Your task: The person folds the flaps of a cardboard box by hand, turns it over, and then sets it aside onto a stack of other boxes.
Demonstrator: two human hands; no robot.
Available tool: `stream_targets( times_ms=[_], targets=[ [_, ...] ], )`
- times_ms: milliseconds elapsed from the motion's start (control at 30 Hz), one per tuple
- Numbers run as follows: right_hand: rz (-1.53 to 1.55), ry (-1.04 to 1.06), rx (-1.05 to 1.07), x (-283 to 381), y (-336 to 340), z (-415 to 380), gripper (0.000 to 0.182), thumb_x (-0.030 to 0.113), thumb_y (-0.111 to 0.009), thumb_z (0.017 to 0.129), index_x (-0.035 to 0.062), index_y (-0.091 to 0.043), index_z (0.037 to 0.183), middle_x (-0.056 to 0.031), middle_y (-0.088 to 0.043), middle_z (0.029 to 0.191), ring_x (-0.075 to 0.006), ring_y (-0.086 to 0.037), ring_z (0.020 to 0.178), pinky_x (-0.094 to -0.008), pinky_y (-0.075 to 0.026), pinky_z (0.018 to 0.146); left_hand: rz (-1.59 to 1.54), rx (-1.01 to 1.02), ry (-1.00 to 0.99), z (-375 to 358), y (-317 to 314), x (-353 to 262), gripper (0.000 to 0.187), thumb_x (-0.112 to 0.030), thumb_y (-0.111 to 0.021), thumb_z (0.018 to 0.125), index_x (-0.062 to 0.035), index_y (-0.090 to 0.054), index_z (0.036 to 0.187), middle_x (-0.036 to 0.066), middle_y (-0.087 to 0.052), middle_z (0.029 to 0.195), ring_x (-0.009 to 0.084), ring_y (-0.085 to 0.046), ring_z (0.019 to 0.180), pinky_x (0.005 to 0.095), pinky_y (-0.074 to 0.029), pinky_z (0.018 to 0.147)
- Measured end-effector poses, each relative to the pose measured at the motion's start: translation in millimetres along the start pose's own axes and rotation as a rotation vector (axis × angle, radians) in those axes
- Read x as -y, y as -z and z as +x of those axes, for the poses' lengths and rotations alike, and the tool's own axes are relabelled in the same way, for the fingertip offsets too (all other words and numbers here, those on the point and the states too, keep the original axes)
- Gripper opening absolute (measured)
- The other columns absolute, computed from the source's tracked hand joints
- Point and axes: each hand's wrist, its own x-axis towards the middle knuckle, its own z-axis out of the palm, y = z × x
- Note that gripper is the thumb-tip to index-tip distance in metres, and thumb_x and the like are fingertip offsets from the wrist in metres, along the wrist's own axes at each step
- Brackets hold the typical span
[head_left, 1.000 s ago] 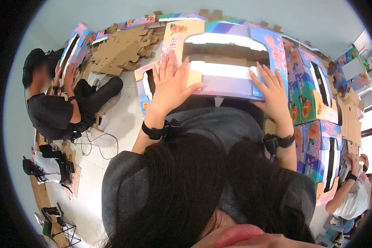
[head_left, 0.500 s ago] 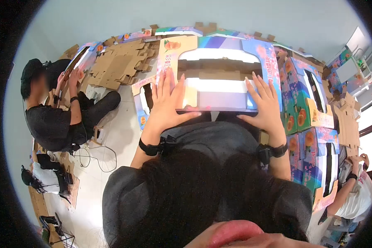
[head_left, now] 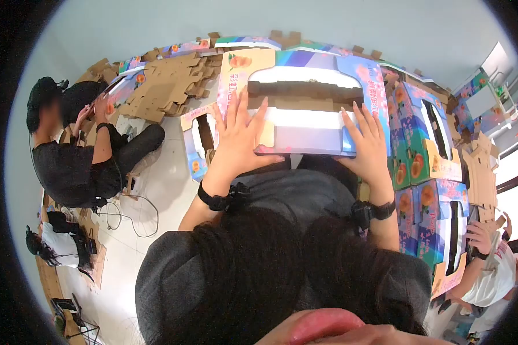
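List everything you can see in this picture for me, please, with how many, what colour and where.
Printed box: one, blue, purple and white with peach pictures, in front of the person, under both hands.
Finished boxes: several, blue and green with peach prints, stacked at the right.
Flat cardboard: a pile, brown, on the floor at upper left.
Co-worker in black: one, seated on the floor at left, handling a box.
Co-worker in white: one, at lower right, partly cut off.
Cable: one, black, on the pale floor at left.
Wrist bands: two, black, one on each wrist.
Left hand: flat on the box's near left edge.
Right hand: flat on its near right edge.
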Motion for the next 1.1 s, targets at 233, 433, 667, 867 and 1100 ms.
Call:
stream_targets(
  times_ms=[233, 433, 667, 867, 1100],
  targets=[
    [-0.016, -0.013, -0.027, 5, -1, -7, 0.102, 0.027, -0.091, 0.057, 0.0196, -0.05, 0.15, -0.0154, -0.047, 0.155, -0.0362, -0.039, 0.146, -0.0531, -0.027, 0.122, -0.093, -0.023, -0.136, 3, -8, -3, 0.103, -0.064, -0.081, 0.067, -0.0189, -0.047, 0.153, 0.013, -0.036, 0.163, 0.0369, -0.022, 0.155, 0.064, -0.011, 0.122],
    [-0.033, -0.014, -0.066, 6, -7, -15, 0.099, 0.027, -0.091, 0.058, 0.0188, -0.052, 0.148, -0.0151, -0.048, 0.154, -0.036, -0.04, 0.146, -0.0534, -0.029, 0.121, -0.099, -0.006, -0.151, 0, -5, -1, 0.102, -0.058, -0.084, 0.066, -0.0194, -0.047, 0.153, 0.013, -0.038, 0.161, 0.0352, -0.028, 0.153, 0.0609, -0.014, 0.123],
    [-0.017, -0.011, -0.056, 5, -7, -14, 0.1, 0.026, -0.092, 0.057, 0.019, -0.052, 0.148, -0.0148, -0.047, 0.154, -0.0354, -0.04, 0.146, -0.0529, -0.028, 0.121, -0.099, -0.042, -0.149, 1, -14, 0, 0.101, -0.043, -0.088, 0.063, -0.0199, -0.047, 0.152, 0.012, -0.043, 0.157, 0.0328, -0.04, 0.145, 0.0594, -0.018, 0.123],
    [-0.036, -0.029, -0.033, 8, -6, -17, 0.103, 0.025, -0.092, 0.056, 0.0203, -0.05, 0.15, -0.0146, -0.044, 0.157, -0.0349, -0.038, 0.147, -0.0525, -0.027, 0.122, -0.22, -0.053, -0.172, -2, 5, -3, 0.102, -0.045, -0.088, 0.069, -0.0144, -0.043, 0.154, 0.013, -0.041, 0.158, 0.0334, -0.04, 0.145, 0.0555, -0.021, 0.123],
    [-0.052, -0.021, -0.048, 4, -11, -27, 0.102, 0.025, -0.092, 0.055, 0.0214, -0.051, 0.149, -0.0145, -0.044, 0.157, -0.035, -0.037, 0.148, -0.0526, -0.026, 0.122, -0.932, -0.269, 0.131, -16, 20, 78, 0.082, -0.021, -0.072, 0.09, 0.0006, -0.03, 0.157, 0.02, -0.037, 0.159, 0.0288, -0.031, 0.151, 0.0436, -0.023, 0.123]
  ],
)
